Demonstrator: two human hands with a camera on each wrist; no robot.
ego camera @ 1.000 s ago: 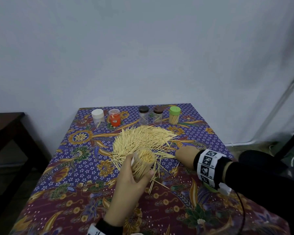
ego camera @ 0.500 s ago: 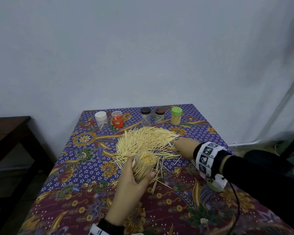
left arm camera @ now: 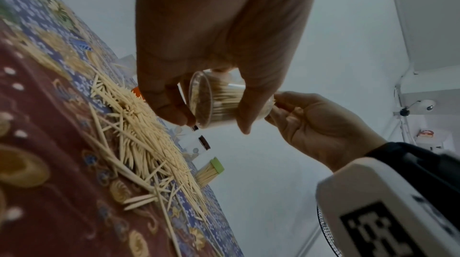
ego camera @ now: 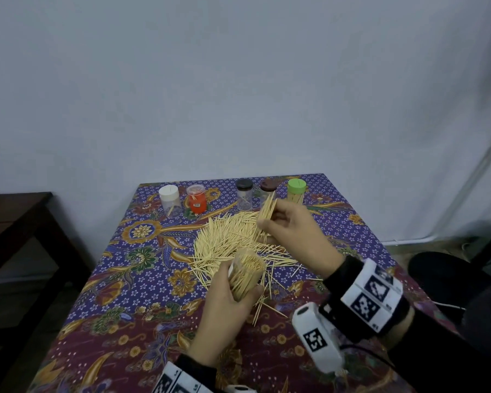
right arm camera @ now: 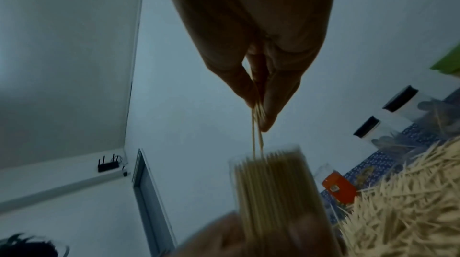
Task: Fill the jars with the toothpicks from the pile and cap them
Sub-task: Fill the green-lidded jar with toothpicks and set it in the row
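Note:
My left hand [ego camera: 224, 302] grips a clear open jar [ego camera: 245, 273] packed with toothpicks, tilted over the near edge of the toothpick pile [ego camera: 227, 236]. My right hand [ego camera: 292, 236] is raised above the pile's right side and pinches a small bunch of toothpicks [ego camera: 267, 211] between thumb and fingers. In the left wrist view the jar [left arm camera: 219, 101] lies in my curled fingers, with the right hand [left arm camera: 318, 131] beside its mouth. In the right wrist view the pinched toothpicks [right arm camera: 257, 135] hang just above the jar [right arm camera: 271, 180].
At the table's far edge stand capped jars: white [ego camera: 169, 198], orange-labelled [ego camera: 196, 199], black-capped [ego camera: 244, 194], brown-capped [ego camera: 268, 191] and green-capped [ego camera: 296, 190]. A patterned cloth [ego camera: 131, 302] covers the table. A dark side table [ego camera: 14, 222] stands at left.
My right hand rose from the pile's right edge with a bunch of toothpicks pinched in it. The left hand kept the jar tilted near the pile. The camera moved closer.

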